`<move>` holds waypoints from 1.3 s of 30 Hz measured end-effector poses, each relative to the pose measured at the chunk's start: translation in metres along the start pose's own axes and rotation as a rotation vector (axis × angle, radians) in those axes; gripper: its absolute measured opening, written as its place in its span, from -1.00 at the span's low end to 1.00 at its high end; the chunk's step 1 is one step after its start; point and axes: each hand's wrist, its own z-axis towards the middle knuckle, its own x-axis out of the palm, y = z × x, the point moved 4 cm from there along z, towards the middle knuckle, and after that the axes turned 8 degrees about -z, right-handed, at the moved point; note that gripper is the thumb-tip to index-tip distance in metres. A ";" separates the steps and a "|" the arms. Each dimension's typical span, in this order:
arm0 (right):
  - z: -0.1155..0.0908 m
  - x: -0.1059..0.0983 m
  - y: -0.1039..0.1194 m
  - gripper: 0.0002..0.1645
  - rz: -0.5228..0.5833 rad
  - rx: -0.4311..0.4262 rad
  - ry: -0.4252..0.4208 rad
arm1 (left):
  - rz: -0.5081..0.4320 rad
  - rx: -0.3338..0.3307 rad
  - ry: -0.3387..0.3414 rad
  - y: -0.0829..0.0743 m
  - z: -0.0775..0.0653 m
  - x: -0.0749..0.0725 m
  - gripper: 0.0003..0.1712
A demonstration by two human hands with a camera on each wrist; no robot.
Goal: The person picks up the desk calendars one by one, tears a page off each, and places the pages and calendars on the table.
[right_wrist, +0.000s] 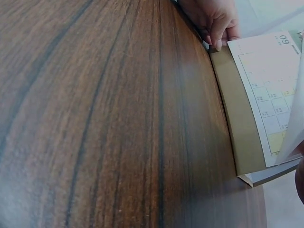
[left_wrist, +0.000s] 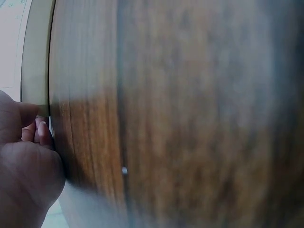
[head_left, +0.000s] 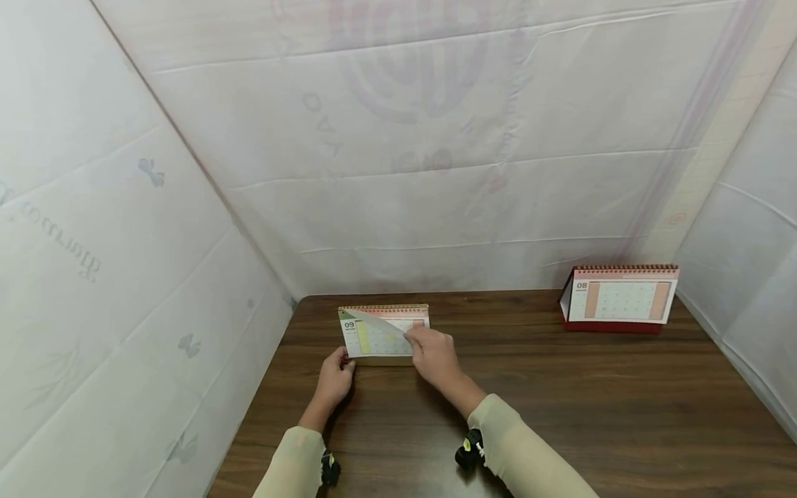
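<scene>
A small spiral-bound desk calendar [head_left: 376,346] stands on the table, its page marked 09 with yellow columns. My left hand [head_left: 335,377] grips the lower left corner of its tan base [right_wrist: 237,114], thumb in front in the right wrist view. With thumb and fingers my right hand [head_left: 437,356] pinches a loose page [head_left: 381,323] near the calendar's right side. That page is lifted and curled diagonally, its pale back showing, while its top stays at the binding [head_left: 382,306]. In the right wrist view only a bit of the right hand [right_wrist: 299,178] shows at the edge.
Another desk calendar [head_left: 625,299], showing 08 with orange columns on a dark red base, stands at the back right. Both calendars are on a dark wood-grain table [head_left: 529,387]. White printed sheeting [head_left: 405,207] hangs behind the table and along both sides.
</scene>
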 end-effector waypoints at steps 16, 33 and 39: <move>-0.001 0.004 -0.007 -0.75 0.020 0.078 0.053 | -0.004 -0.018 0.012 0.003 -0.003 -0.001 -0.64; -0.004 0.005 -0.020 -0.83 0.205 0.335 0.100 | 0.007 0.006 0.018 -0.001 -0.002 0.000 -0.62; -0.004 0.006 -0.023 -0.76 0.272 0.408 0.175 | 0.006 -0.012 0.017 -0.001 -0.003 -0.002 -0.61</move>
